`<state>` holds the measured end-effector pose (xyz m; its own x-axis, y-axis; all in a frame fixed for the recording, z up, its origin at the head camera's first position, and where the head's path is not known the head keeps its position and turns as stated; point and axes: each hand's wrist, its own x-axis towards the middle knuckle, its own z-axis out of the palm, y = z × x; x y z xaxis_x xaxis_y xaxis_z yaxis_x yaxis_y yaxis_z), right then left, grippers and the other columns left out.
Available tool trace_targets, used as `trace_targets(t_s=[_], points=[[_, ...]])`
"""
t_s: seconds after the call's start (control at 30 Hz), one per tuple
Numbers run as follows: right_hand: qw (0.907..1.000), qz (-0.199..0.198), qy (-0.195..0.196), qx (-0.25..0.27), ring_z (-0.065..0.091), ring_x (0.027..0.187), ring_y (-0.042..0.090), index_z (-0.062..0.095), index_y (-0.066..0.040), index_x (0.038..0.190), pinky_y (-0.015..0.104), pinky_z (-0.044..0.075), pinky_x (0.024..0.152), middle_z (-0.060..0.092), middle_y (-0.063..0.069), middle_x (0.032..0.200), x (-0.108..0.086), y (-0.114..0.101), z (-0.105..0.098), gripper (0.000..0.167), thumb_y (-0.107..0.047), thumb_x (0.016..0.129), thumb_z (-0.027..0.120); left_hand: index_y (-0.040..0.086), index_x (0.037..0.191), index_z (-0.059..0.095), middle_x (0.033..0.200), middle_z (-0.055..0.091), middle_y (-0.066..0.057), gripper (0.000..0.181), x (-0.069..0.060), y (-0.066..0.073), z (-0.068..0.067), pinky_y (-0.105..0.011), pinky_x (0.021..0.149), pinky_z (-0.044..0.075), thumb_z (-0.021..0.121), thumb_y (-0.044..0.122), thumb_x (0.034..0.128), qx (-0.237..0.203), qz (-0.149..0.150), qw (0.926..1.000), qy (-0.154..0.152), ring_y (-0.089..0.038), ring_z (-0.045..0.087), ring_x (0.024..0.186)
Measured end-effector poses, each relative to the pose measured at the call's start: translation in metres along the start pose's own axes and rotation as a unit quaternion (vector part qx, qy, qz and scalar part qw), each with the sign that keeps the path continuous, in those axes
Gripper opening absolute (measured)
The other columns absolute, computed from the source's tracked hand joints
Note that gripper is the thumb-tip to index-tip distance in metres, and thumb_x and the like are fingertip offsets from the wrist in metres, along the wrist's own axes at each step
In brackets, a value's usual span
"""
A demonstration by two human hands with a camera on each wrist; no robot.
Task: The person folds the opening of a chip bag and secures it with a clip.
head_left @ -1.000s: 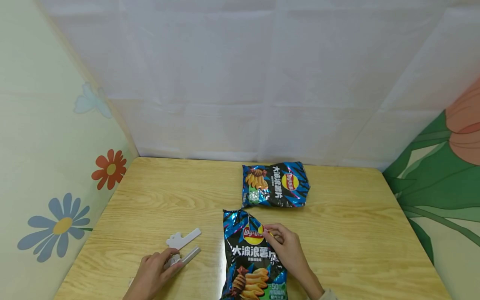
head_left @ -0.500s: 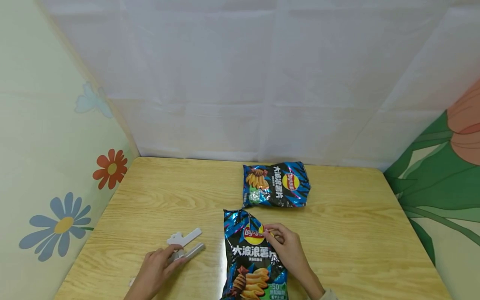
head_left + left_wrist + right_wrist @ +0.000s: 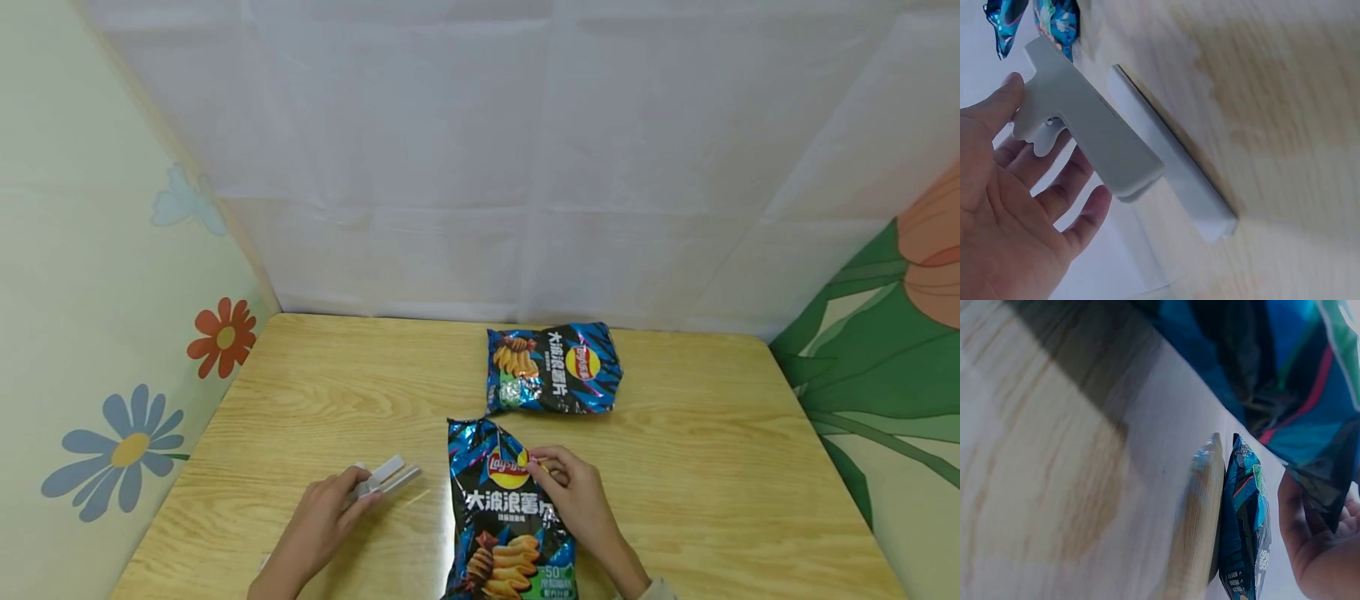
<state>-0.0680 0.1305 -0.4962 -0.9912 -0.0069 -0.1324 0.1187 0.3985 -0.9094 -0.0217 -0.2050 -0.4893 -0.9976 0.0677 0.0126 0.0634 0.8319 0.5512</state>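
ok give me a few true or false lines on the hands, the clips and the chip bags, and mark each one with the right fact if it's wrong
1. The left hand holds a pale clip. True.
2. The right hand grips the nearer chip bag at its edge. True.
3. A second clip lies on the wooden table. True.
4. Both hands are on the same bag. False: only the right hand is on a bag.
5. Three chip bags are in view. False: there are two, the nearer chip bag and the farther chip bag.
6. In the head view, the second clip lies right of the nearer chip bag. False: it lies to the left.
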Motion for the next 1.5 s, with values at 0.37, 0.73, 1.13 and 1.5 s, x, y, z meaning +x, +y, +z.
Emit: trace_targets(t_s=[0.37,0.73,1.13,1.5], points=[[1.0000,0.000,-0.001,-0.003,0.068,0.074,0.009,0.072,-0.009,0.106,0.021,0.053,0.064,0.075,0.005,0.093,0.001,0.001,0.000,0.016,-0.015,0.091,0.071,0.020,0.100,0.068,0.079,0.065,0.014,0.018,0.010,0.008,-0.003,-0.023,0.068,0.042,0.072,0.033,0.0895,-0.003,0.008,1.0000,-0.004,0.002,0.047,0.066],[0.9998,0.008,-0.013,-0.009,0.068,0.078,0.011,0.071,-0.009,0.108,0.021,0.054,0.067,0.074,0.003,0.093,0.001,-0.001,-0.001,0.017,-0.017,0.093,0.070,0.015,0.101,0.063,0.075,0.062,0.008,0.014,0.018,0.020,-0.008,-0.019,0.056,0.042,0.068,0.025,0.0935,-0.058,0.023,0.9977,0.027,0.000,0.046,0.062],[0.9996,0.010,-0.020,-0.014,0.067,0.076,0.010,0.071,-0.009,0.109,0.021,0.053,0.066,0.074,0.003,0.093,0.001,-0.004,-0.001,0.018,-0.018,0.093,0.069,0.016,0.097,0.065,0.074,0.063,0.007,0.013,0.031,0.036,-0.011,-0.020,0.059,0.042,0.067,0.028,0.0939,-0.034,0.041,0.9978,0.039,-0.002,0.048,0.063],[0.9994,0.003,-0.034,-0.009,0.068,0.073,0.011,0.071,-0.008,0.108,0.021,0.053,0.065,0.074,0.003,0.090,0.002,-0.003,-0.003,0.018,-0.016,0.092,0.070,0.018,0.090,0.065,0.072,0.059,0.011,0.007,0.047,0.049,-0.016,-0.020,0.060,0.041,0.071,0.022,0.0899,-0.022,0.136,0.9884,0.064,0.001,0.045,0.064]])
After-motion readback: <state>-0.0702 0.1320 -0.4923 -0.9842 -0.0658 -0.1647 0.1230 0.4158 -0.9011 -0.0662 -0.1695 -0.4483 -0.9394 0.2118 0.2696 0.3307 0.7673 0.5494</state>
